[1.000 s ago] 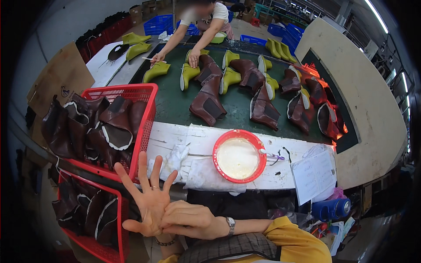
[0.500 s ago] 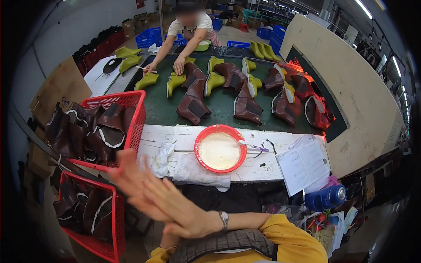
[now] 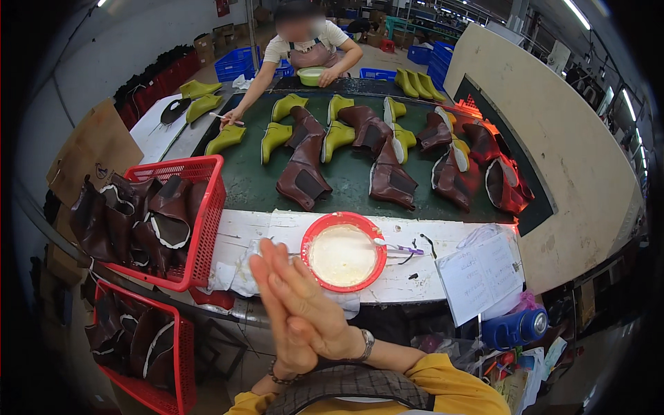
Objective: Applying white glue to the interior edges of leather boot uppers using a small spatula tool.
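My left hand [image 3: 274,294], with a beaded bracelet at the wrist, lies palm to palm against my right hand [image 3: 317,308], which has a watch at the wrist. The fingers of both are stretched out, and I see nothing held; the space between the palms is hidden. Just beyond my fingers stands a red bowl [image 3: 379,271] of cream-coloured paste. A toothbrush [image 3: 401,249] with a white and purple handle rests over its right rim. A crumpled white cloth [image 3: 235,275] lies to the left of my fingers.
Brown boots [image 3: 304,176] and yellow-green shoe lasts [image 3: 337,138] cover a green conveyor belt [image 3: 238,187]. Red baskets [image 3: 214,207] of boots stand at left. At right are paper sheets [image 3: 477,280] and a blue bottle [image 3: 515,328]. Across the belt a co-worker holds a brush [image 3: 232,121] and a green bowl [image 3: 311,75].
My joined hands have swung right and turned more upright, in front of the bowl. The co-worker's hand has left the lasts and is at the green bowl. The whole view has shifted slightly.
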Tool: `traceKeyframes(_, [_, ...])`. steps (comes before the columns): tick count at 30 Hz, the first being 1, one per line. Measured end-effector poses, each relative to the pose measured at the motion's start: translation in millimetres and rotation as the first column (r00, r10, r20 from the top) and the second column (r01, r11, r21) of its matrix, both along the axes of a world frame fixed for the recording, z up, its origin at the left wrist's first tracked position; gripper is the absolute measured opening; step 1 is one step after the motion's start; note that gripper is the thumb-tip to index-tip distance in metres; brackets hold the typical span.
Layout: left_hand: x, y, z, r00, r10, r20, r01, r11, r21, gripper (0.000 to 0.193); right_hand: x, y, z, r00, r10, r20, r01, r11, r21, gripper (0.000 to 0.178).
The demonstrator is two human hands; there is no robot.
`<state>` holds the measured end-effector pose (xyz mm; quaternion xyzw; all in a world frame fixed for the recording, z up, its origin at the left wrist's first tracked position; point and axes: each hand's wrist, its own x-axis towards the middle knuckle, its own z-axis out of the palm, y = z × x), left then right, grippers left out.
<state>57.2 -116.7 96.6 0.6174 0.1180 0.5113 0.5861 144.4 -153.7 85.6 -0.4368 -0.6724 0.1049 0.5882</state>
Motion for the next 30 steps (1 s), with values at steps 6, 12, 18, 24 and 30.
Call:
traceKeyframes(6, [-8,51,3,0.978,0.158,0.137,-0.155,0.987,-0.029,0.086,11,-17,-31,0.98,0.044,0.196,-0.039,0.999,-0.029,0.047])
traceKeyframes(12, [-74,108,-40,0.928,0.337,0.159,-0.365,0.909,0.2,0.034,119,-35,-63,0.708,-0.706,0.032,0.704,0.702,-0.106,0.028])
traceKeyframes(18, [-95,171,-38,0.831,0.499,-0.246,-0.473,0.866,0.16,0.031,189,-51,-150,0.552,-0.676,0.489,0.83,0.502,-0.243,0.04])
traceKeyframes(24, [-85,167,-50,0.688,0.482,-0.543,-0.321,0.873,0.368,0.018,206,-41,-166,0.563,-0.785,0.258,0.827,0.542,-0.153,0.023])
traceKeyframes(30, [-85,155,-30,0.75,0.331,-0.573,-0.071,0.901,0.428,0.02,193,-40,-161,0.57,-0.749,-0.336,0.654,0.662,-0.365,0.031])
